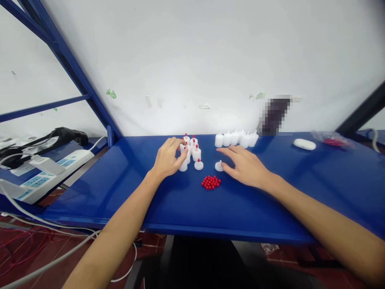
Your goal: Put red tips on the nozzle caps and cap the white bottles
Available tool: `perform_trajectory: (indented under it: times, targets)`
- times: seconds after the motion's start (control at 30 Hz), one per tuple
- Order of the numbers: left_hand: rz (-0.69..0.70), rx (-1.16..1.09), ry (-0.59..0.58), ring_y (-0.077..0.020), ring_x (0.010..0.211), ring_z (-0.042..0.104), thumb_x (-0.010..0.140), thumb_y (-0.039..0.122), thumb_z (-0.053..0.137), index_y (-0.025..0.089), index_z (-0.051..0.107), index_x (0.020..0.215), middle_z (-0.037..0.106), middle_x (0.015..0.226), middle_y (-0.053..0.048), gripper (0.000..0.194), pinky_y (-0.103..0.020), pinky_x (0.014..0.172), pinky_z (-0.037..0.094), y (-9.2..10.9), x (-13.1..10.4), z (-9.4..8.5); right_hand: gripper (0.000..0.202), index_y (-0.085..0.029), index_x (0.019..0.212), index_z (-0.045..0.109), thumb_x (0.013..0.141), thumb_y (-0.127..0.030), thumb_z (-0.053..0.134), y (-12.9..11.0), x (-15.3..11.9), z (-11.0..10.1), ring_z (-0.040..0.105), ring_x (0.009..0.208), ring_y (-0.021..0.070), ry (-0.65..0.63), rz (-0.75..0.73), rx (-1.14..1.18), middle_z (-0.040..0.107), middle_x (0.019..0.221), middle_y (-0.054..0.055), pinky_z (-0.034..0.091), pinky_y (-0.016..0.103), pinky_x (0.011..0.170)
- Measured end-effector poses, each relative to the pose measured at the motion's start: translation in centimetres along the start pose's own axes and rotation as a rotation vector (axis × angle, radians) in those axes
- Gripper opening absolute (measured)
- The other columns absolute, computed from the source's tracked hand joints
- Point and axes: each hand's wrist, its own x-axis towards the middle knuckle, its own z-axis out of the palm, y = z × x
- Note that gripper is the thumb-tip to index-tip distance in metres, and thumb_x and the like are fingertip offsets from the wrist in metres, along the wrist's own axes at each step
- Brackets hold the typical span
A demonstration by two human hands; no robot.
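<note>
My left hand (170, 157) is curled round a white bottle (183, 166) at the front left of a group of white bottles with red tips (196, 153). A white cap with a red tip (199, 165) lies just right of that group. My right hand (242, 165) has its thumb and index finger apart, the thumb at the edge of a white cap without a red tip (219, 166). Between the hands and nearer the front lies a cluster of small red tips (211, 182). Behind my right hand stand several white bottles (234, 139) without red tips.
On the blue table (180, 212), a white oval case (304, 144) and a clear plastic bag with red pieces (334, 140) lie at the right. Power strips (54, 170) and cables lie at the left beside a blue metal frame (72, 60). A white wall rises behind.
</note>
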Motion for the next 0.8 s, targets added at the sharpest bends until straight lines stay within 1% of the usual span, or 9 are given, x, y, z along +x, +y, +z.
perform_trajectory:
  times: [0.1,0.2,0.23,0.27,0.37,0.47,0.6,0.7,0.8]
  targets:
    - [-0.059,-0.036,0.014,-0.0123,0.055,0.048,0.095,0.031,0.047,0.017,0.061,0.1,0.051,0.059,0.005,0.02,-0.025,0.059,0.039,-0.2,-0.2,0.0,0.04,-0.021,0.129,0.06,0.093,-0.037,0.05,0.5,0.1,0.3,0.065,0.091,0.0254,-0.097,0.076,0.028,0.069,0.108,0.009,0.048,0.036,0.074]
    - [-0.004,-0.058,0.121,-0.0108,0.049,0.045,0.094,0.028,0.046,0.018,0.061,0.085,0.049,0.054,0.005,0.02,-0.024,0.055,0.036,0.6,-0.4,0.1,0.034,-0.021,0.118,0.064,0.095,-0.039,0.048,0.5,0.2,0.7,0.064,0.084,0.022,-0.144,0.099,0.092,0.068,0.098,0.006,0.044,0.032,0.067]
    - [0.033,-0.075,0.124,-0.0106,0.048,0.045,0.093,0.027,0.045,0.018,0.061,0.082,0.05,0.054,0.004,0.021,-0.024,0.055,0.036,1.1,-0.4,0.2,0.033,-0.021,0.116,0.065,0.096,-0.041,0.047,0.4,0.3,0.8,0.064,0.082,0.0212,-0.155,0.096,0.113,0.068,0.096,0.006,0.043,0.031,0.066]
    - [0.08,-0.098,0.096,-0.0104,0.048,0.046,0.093,0.026,0.045,0.018,0.061,0.08,0.051,0.054,0.004,0.022,-0.024,0.054,0.036,1.8,-0.4,0.4,0.034,-0.021,0.114,0.065,0.098,-0.042,0.044,0.4,0.3,0.8,0.063,0.08,0.0204,-0.168,0.085,0.133,0.067,0.094,0.006,0.043,0.03,0.066]
    - [0.291,-0.136,-0.133,-0.0108,0.051,0.052,0.091,0.022,0.047,0.018,0.062,0.082,0.06,0.059,0.002,0.019,-0.023,0.055,0.038,3.8,-0.4,1.1,0.037,-0.023,0.115,0.064,0.1,-0.046,0.04,0.2,0.2,0.9,0.062,0.079,0.0195,-0.21,0.03,0.164,0.066,0.096,0.006,0.042,0.03,0.068]
    - [0.411,-0.072,-0.212,-0.0126,0.055,0.056,0.09,0.02,0.046,0.018,0.063,0.082,0.063,0.062,0.0,0.019,-0.024,0.055,0.038,5.0,-0.4,1.6,0.034,-0.023,0.118,0.063,0.098,-0.044,0.044,0.2,0.1,1.1,0.061,0.079,0.0202,-0.223,0.003,0.142,0.064,0.099,0.007,0.043,0.031,0.07]
    - [0.329,-0.012,-0.21,-0.0128,0.056,0.057,0.091,0.022,0.045,0.019,0.063,0.081,0.063,0.062,0.0,0.021,-0.024,0.055,0.037,4.3,-0.3,1.2,0.033,-0.023,0.12,0.061,0.097,-0.041,0.046,0.4,0.1,1.3,0.061,0.079,0.0208,-0.221,0.001,0.131,0.064,0.099,0.007,0.043,0.032,0.07]
    - [0.218,-0.052,-0.188,-0.0116,0.053,0.054,0.095,0.026,0.044,0.018,0.063,0.08,0.061,0.061,0.0,0.025,-0.023,0.056,0.037,3.5,-0.2,0.7,0.033,-0.023,0.12,0.061,0.097,-0.041,0.046,0.5,0.1,1.3,0.062,0.079,0.0209,-0.226,-0.002,0.133,0.064,0.098,0.007,0.043,0.031,0.069]
    - [0.171,-0.102,-0.15,-0.0115,0.054,0.05,0.095,0.024,0.043,0.018,0.061,0.078,0.059,0.061,0.001,0.025,-0.025,0.059,0.038,3.3,-0.1,0.5,0.034,-0.023,0.12,0.062,0.097,-0.041,0.045,0.4,0.1,1.3,0.062,0.08,0.0211,-0.227,-0.003,0.13,0.065,0.098,0.007,0.043,0.032,0.069]
